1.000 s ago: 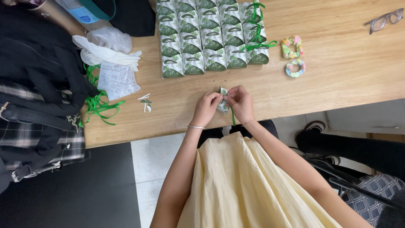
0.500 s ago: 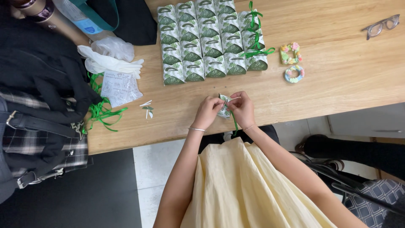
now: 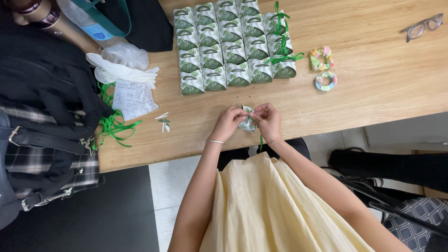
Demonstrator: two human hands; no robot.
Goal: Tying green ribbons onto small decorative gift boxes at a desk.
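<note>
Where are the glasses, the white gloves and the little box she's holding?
glasses (image 3: 423,26): head view, on the lens frame.
white gloves (image 3: 122,72): head view, on the palm of the upper glove.
small green-and-white box (image 3: 247,123): head view, on its side showing between both hands.

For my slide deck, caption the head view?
Both hands hold a small green favor box near rows of favor boxes on a wooden table.

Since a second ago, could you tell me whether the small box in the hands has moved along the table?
No. The small box stays between both hands, just below the bottom row of boxes, near the table's front edge.
</note>
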